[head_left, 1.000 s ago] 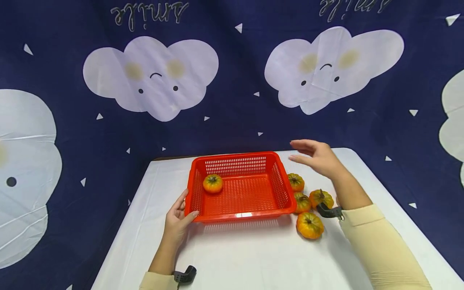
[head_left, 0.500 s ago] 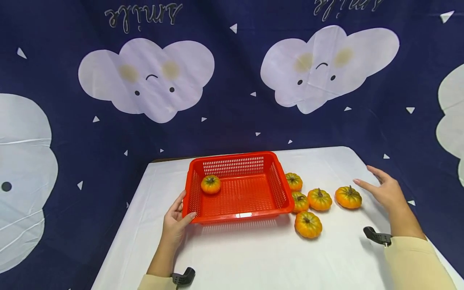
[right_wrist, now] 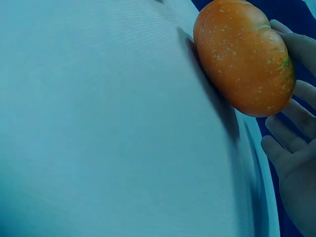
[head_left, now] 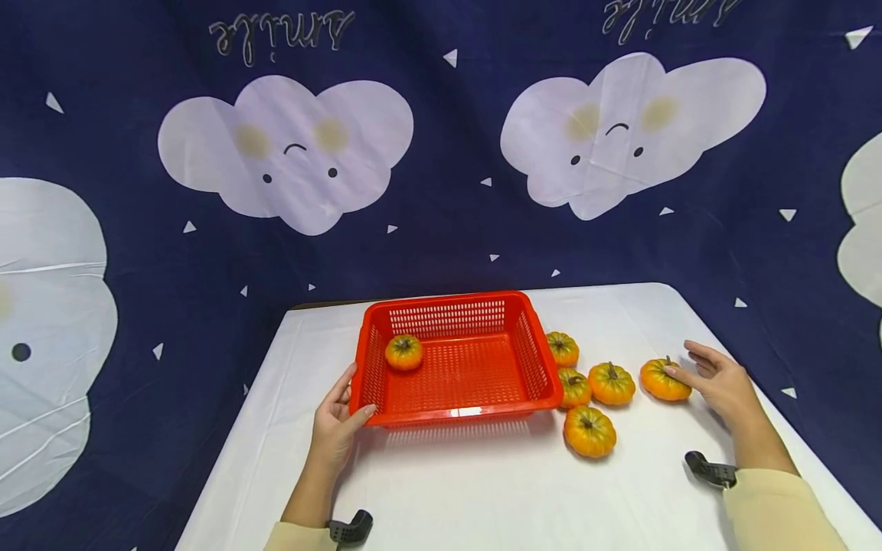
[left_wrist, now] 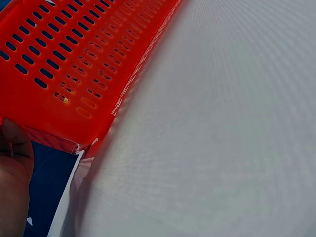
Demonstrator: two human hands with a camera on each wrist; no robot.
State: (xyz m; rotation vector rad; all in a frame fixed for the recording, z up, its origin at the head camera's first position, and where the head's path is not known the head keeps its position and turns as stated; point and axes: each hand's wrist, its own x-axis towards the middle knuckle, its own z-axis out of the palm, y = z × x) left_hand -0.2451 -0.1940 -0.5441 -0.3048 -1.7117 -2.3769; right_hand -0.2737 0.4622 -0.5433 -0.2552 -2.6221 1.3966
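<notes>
Right hand [head_left: 720, 386] is wide, thumb over the near side of the outermost pumpkin [head_left: 661, 384], fingers fanned out beyond it, nothing gripped; can't tell from here if the thumb touches. Going by size: dark cloud-print backdrop [head_left: 441, 245] hangs behind everything. White surface [head_left: 496, 490] carries the lot. Red slotted basket [head_left: 468, 375] sits toward the far edge, left of the loose pumpkins; that looks handy, both hands get to it without crossing. Left hand [head_left: 338, 421] pinches the basket's near left corner, thumb on the rim, fingers along the outside, likely to stop it sliding. Inside, one pumpkin [head_left: 404, 353] rests near the left wall, bulk of the floor bare. Five more lie on the surface, all right of the basket: far pumpkin [head_left: 563, 350] and middle pumpkin [head_left: 574, 389] close against its right wall, partly hidden by the rim; stemmed pumpkin [head_left: 611, 385] just beside the middle one; front pumpkin [head_left: 590, 432] nearest the person; outermost one well apart, toward the right edge. That gap probably explains the wide hand: room to get round it. Stems up where visible, squat shape, so they should sit steady.
</notes>
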